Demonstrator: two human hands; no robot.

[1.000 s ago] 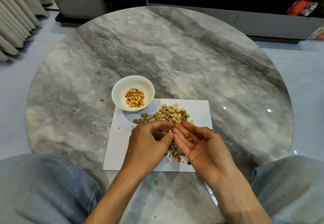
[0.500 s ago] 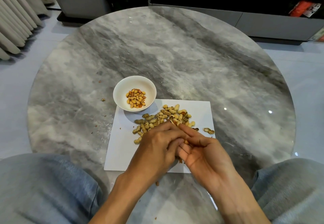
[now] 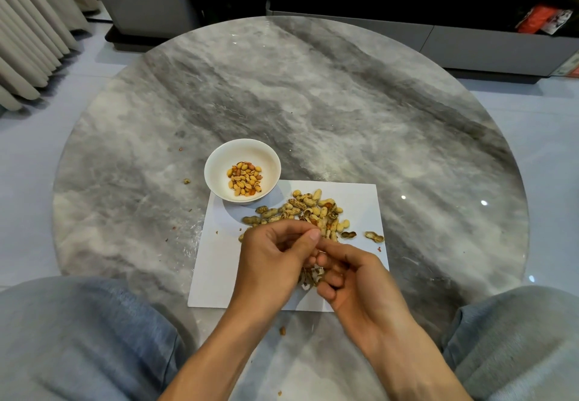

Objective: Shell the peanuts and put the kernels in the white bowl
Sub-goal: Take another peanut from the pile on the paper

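The peanuts (image 3: 308, 211) are lying in a loose heap on the far half of a white paper sheet (image 3: 213, 262), with two split shells (image 3: 374, 236) sitting apart toward the sheet's right edge. Just in front of the heap, both hands are meeting over the middle of the sheet. The left hand (image 3: 275, 262) is curling its fingers inward, thumb tip pressing toward the right hand's fingertips; something small seems to be pinched there, but what it is cannot be made out. The right hand (image 3: 351, 278) is curling its fingers too, and whether it is gripping anything cannot be told. Broken shell bits (image 3: 310, 276) are lying on the sheet beneath and between the hands.

The white bowl (image 3: 216, 162) is standing at the sheet's far left corner, its base overlapping that corner, holding a small pile of kernels (image 3: 245, 178) at its bottom. It is sitting near the heap, to its far left.

The sheet is resting on a round grey marble surface (image 3: 313, 102), whose near edge is running close to the person's knees in grey trousers (image 3: 78, 338). Wide bare marble is lying beyond the bowl and to either side. A few crumbs (image 3: 186, 181) are scattering left of the bowl, and one fragment (image 3: 282, 330) is lying on the marble just off the sheet's near edge.
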